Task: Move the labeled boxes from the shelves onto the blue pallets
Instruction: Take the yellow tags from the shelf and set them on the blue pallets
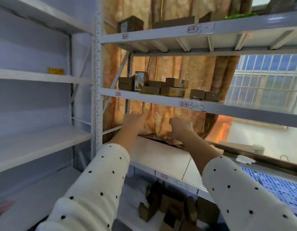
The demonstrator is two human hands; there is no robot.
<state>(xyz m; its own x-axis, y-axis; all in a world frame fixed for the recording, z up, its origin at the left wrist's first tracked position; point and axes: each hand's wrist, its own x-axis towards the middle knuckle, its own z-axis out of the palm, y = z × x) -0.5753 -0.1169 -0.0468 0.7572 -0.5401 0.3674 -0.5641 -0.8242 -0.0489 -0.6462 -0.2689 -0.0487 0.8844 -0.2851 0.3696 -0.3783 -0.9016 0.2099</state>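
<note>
Both arms in white sleeves with black dots reach forward into the white metal shelving, between the shelf marked 3-2 above and a bare shelf board below. The left hand stretches toward the far back with its fingers extended and spread against the orange patterned curtain that hangs behind the rack; it holds nothing. The right hand is just beside it to the right, its fingers curled in at the curtain's lower edge; whether it pinches the fabric or holds anything cannot be told. The labeled boxes, small and brown, sit in a cluster on the shelf above the hands, some stacked two high, with a taller printed carton standing upright among them at the left and two more small boxes set a little apart at the right end. One more brown box stands on the top shelf, marked 3-1. Further brown boxes lie jumbled on the lowest shelf, near the sleeves. A blue pallet with a grid surface shows at the lower right, beyond the right forearm. The shelving to the left carries a small yellow item.
</note>
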